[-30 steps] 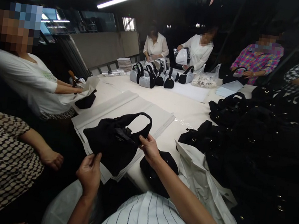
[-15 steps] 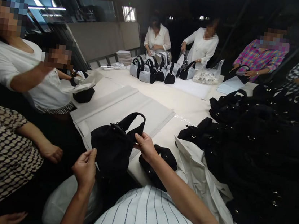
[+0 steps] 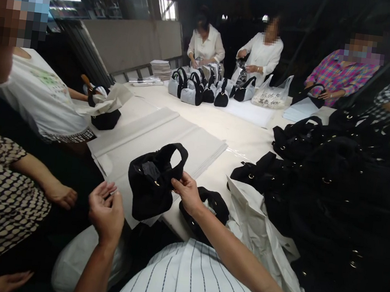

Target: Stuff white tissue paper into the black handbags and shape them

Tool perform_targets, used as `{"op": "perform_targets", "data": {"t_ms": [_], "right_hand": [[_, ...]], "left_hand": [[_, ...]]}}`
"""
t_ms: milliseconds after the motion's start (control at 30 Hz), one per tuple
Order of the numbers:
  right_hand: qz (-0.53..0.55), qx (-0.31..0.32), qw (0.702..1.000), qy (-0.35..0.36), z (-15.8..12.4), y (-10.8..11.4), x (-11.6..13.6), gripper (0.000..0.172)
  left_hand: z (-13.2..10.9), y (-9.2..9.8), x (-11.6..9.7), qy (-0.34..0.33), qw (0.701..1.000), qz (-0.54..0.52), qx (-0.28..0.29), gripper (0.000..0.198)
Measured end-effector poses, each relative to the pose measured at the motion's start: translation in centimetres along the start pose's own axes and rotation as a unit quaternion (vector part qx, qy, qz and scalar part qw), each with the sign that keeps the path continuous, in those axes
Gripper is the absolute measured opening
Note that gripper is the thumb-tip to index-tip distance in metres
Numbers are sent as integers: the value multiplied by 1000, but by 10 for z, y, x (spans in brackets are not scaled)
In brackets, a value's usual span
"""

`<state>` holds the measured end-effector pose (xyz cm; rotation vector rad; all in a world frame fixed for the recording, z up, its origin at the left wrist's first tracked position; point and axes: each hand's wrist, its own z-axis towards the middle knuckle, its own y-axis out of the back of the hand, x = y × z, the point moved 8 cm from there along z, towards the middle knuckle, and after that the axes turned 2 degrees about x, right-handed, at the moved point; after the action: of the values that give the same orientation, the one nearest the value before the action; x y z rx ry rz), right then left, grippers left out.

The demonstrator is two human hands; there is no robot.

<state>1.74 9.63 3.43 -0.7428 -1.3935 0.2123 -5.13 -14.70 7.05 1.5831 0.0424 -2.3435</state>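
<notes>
A black handbag (image 3: pixel 150 190) hangs over the near edge of the table, its looped handle upright and a greyish patch showing at its open mouth. My right hand (image 3: pixel 188 193) pinches it at the right side, by the gold ring near the handle's base. Left of the bag and apart from it, my left hand (image 3: pixel 107 211) is raised with curled fingers and the thumb close to them; whatever lies between them is too small to make out. Another black bag (image 3: pixel 204 211) with pale stuffing lies beneath my right forearm.
A stack of large white paper sheets (image 3: pixel 196 139) covers the table ahead. Crumpled paper (image 3: pixel 253 219) and a heap of black bags (image 3: pixel 330 167) lie to the right. Grey-and-black bags (image 3: pixel 191 93) stand at the back near a plastic bag (image 3: pixel 270 96). Several co-workers surround the table.
The handbag has turned and tipped so that its mouth now faces me. My left hand has shifted slightly left, its fingers a bit looser. The co-worker at the left has lowered a raised hand.
</notes>
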Motion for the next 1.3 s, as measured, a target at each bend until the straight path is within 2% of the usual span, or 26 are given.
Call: {"op": "perform_targets", "data": {"t_ms": [133, 267, 333, 433, 500, 567, 667, 767, 867, 1000, 1067, 1133, 1200, 1300], "right_hand": [[-9, 3, 1000, 4, 1, 0, -2, 36], [-11, 25, 1000, -1, -3, -9, -6, 35], [-26, 43, 999, 4, -9, -17, -8, 31], [-78, 67, 994, 36, -23, -30, -11, 23], [-119, 82, 988, 61, -35, -37, -13, 19], [-156, 105, 980, 69, -44, -43, -15, 17], [-212, 164, 961, 66, -54, -53, -12, 25], [-221, 209, 951, 54, -60, -58, -5, 41], [-200, 194, 960, 15, -61, -49, -5, 44], [-122, 130, 983, -47, -57, -27, -17, 35], [-80, 92, 989, -78, -55, -17, -24, 32], [-68, 61, 991, -93, -54, -9, -27, 30], [-74, 42, 992, -98, -53, -3, -27, 28], [-83, 29, 990, -106, -52, 3, -27, 26]], "left_hand": [[-5, -10, -48, -29, 996, -73, 37, 45], [-21, -32, -77, -19, 991, -85, 105, 33], [-32, -49, -86, -27, 984, -49, 168, 31], [-49, -76, -91, -58, 965, 54, 249, 40], [-56, -84, -91, -75, 958, 92, 261, 41], [-56, -83, -88, -57, 962, 81, 254, 36], [-43, -65, -77, 27, 975, 9, 219, 32], [-13, -32, -66, 97, 972, -127, 170, 28], [20, 2, -56, 141, 945, -253, 150, 38], [47, 36, -53, 168, 908, -350, 159, 50], [55, 48, -55, 160, 910, -349, 156, 53], [62, 55, -55, 144, 925, -318, 153, 57], [68, 60, -48, 145, 936, -287, 145, 57], [76, 73, -32, 172, 945, -256, 104, 51]]}}
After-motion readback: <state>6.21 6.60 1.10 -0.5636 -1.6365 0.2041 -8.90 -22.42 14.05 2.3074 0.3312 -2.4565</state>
